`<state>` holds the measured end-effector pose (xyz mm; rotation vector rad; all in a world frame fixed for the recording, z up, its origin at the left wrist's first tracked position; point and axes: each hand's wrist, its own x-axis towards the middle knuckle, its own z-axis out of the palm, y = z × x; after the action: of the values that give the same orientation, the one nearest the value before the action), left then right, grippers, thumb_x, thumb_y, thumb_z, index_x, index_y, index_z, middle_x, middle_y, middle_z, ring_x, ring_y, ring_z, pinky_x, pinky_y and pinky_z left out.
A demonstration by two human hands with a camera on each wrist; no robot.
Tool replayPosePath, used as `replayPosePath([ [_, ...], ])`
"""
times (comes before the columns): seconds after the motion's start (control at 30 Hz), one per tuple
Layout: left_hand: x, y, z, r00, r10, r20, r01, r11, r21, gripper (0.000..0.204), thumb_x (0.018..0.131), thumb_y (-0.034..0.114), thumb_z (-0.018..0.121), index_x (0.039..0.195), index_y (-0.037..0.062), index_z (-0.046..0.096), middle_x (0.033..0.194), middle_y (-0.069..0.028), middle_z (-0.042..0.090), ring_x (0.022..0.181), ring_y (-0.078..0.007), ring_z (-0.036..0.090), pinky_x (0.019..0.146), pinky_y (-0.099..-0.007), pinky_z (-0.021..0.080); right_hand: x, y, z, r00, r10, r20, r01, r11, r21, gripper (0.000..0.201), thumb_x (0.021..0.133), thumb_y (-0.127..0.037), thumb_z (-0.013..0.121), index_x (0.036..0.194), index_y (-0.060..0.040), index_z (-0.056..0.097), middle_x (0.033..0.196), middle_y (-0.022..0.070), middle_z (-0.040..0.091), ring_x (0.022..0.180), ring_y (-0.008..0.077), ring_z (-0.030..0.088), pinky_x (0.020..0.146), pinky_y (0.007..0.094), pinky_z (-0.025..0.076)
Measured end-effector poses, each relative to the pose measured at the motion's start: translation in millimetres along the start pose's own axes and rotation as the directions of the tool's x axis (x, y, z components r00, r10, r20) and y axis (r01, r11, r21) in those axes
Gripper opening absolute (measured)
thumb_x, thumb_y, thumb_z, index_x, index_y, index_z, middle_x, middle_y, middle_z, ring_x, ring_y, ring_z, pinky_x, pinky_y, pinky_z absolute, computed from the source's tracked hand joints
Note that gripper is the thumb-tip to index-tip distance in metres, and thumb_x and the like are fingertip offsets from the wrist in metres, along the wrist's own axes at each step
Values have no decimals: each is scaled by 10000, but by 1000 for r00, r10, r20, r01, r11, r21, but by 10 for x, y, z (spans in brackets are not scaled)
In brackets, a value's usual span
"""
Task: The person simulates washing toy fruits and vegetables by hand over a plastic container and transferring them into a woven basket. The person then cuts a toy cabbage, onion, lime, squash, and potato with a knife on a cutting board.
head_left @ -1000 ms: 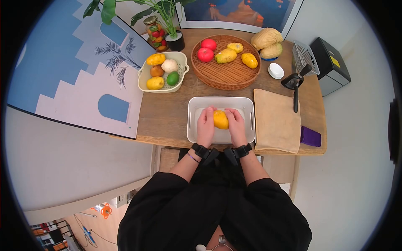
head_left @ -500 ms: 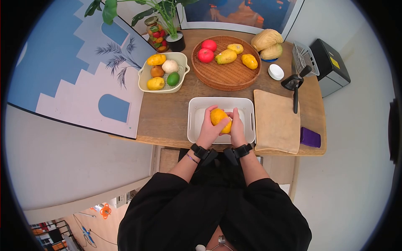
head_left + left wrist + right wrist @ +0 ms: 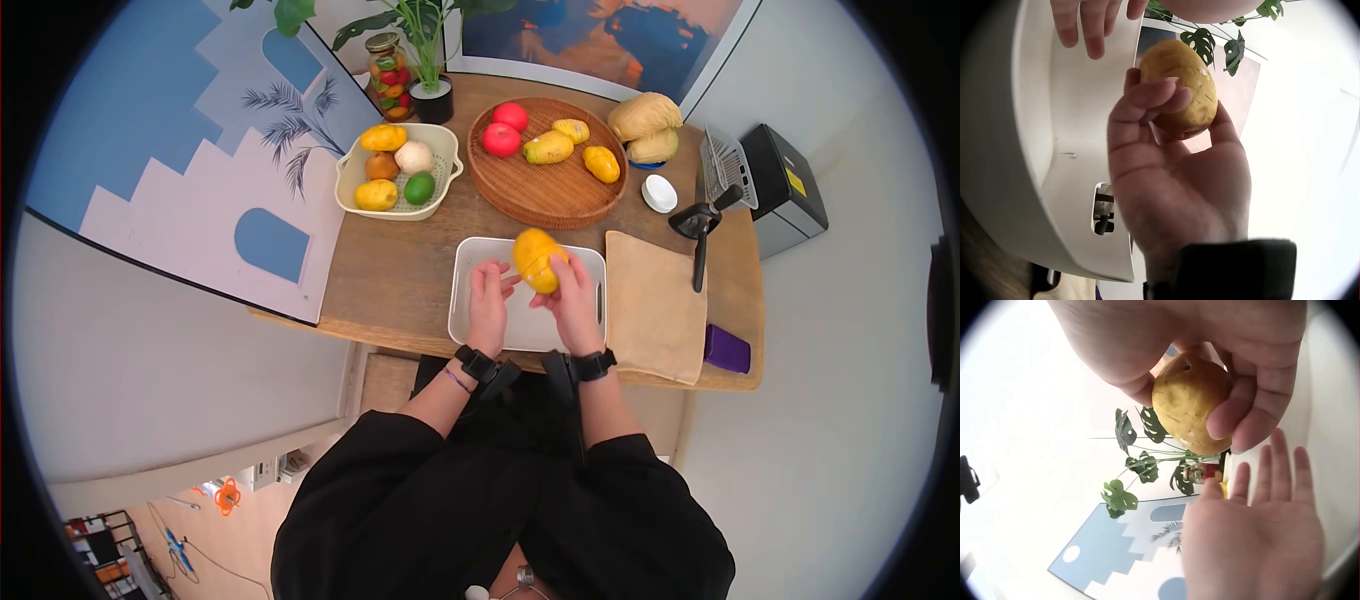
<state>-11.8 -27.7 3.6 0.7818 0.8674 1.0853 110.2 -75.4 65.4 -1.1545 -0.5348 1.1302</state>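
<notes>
A yellow, oval fruit (image 3: 538, 258) with speckled, lightly marked skin is held up over a white rectangular tub (image 3: 459, 305). My right hand (image 3: 574, 300) grips it, thumb on one side and curled fingers on the other, as the right wrist view shows. To the left of the fruit is my left hand (image 3: 488, 308), holding nothing. Its palm (image 3: 1254, 544) faces up with the fingers spread in the right wrist view, apart from the fruit. In the left wrist view, the fruit (image 3: 1179, 87) shows in the right hand's grip.
Behind the tub stand a cream colander (image 3: 441, 160) of produce and a round woven basket (image 3: 545, 195) with red and yellow fruit. Right of the tub lie a tan mat (image 3: 655, 315) and a purple block (image 3: 727, 348). A black-handled tool (image 3: 701, 245) and a white bowl (image 3: 659, 193) stand farther back.
Both hands held the fruit earlier, low over the tub, and turned it. Now the left hand has let go, and the right hand has lifted the fruit forward. The head view has shifted slightly.
</notes>
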Motion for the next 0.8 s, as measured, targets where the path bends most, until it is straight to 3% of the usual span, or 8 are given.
replayPosePath([
  [0.17,19,-34,-10,997,-19,80,11,996,91,335,1083,298,479,1314,56,449,1294,-135,572,1085,-226,656,982,-363,469,742,-388,1,993,-85,-81,68,980,-189,430,1021,-368,601,1333,-81,532,1058,78,664,724,159,661,589,301,561],
  [0.27,31,-52,-20,996,-26,89,17,995,98,344,1074,282,500,1327,57,439,1280,-133,572,1068,-222,660,975,-361,472,1392,-462,-161,966,153,-208,-196,959,-204,467,987,-468,607,1285,-117,527,1018,81,662,706,190,673,564,324,560],
  [0.37,34,-60,-30,994,-15,106,4,995,103,351,1071,277,508,1333,54,434,1263,-129,574,1068,-219,660,961,-357,474,1844,-409,-375,952,165,-256,-242,921,-306,440,998,-426,599,1298,-113,520,1016,76,655,747,212,687,581,342,577],
  [0.43,25,-37,-12,995,-6,97,-3,996,93,354,1066,264,519,1328,39,438,1219,-110,579,1043,-200,666,924,-336,478,2017,-366,-510,892,21,-452,-208,906,-368,508,971,-324,619,1371,-55,461,1068,183,674,870,355,719,703,458,613],
  [0.47,15,-31,-9,996,-6,92,-3,996,92,358,1062,250,530,1324,24,441,1174,-91,584,1018,-182,671,888,-315,481,2179,-244,-724,895,20,-446,-207,904,-374,508,971,-324,619,1371,-55,461,1068,183,674,870,355,719,703,458,613],
  [0.53,14,-54,-9,996,2,84,-10,996,93,352,1062,247,531,1321,25,442,1173,-92,584,1011,-179,672,877,-313,483,2506,-7,-1115,830,-431,-355,-171,408,-897,502,925,-224,618,1377,-27,519,1130,225,702,1005,369,713,843,450,579],
  [0.63,57,-127,-44,996,19,91,-30,993,117,333,1069,244,513,1320,37,441,1207,-110,584,1021,-194,673,890,-323,489,2328,-151,-987,819,-528,-226,-109,244,-964,504,901,-175,591,1380,-24,541,1231,295,658,1166,471,610,1060,463,459],
  [0.8,39,-127,-31,993,50,104,-64,989,135,311,1065,218,515,1317,49,443,1240,-119,588,1029,-209,676,916,-334,494,1523,-722,-402,914,-406,-1,131,298,-945,425,909,-209,633,1282,-5,633,1209,247,694,1148,404,649,1005,445,501],
])
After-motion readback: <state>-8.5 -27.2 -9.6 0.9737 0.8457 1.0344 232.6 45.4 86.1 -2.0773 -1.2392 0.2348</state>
